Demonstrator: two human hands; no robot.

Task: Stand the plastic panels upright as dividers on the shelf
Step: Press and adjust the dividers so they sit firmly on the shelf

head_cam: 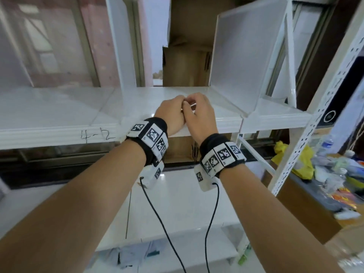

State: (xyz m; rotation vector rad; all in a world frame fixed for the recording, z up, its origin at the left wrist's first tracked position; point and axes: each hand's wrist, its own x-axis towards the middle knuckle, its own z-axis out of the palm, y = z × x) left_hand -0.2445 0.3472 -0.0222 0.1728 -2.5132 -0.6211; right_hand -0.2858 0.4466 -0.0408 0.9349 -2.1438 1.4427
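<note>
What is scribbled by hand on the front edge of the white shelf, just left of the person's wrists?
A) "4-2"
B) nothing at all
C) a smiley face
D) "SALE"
A: dark handwritten marks reading about "4-2" sit on the front lip of the shelf, just left of the left hand's wristband.

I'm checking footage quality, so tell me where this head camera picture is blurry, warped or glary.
Head view: wide-angle bending bows the shelf edge and slants the perforated upright; motion blur smears the clutter at right; the left hand, right hand and tilted panel stay fairly sharp; no harsh glare.
</note>
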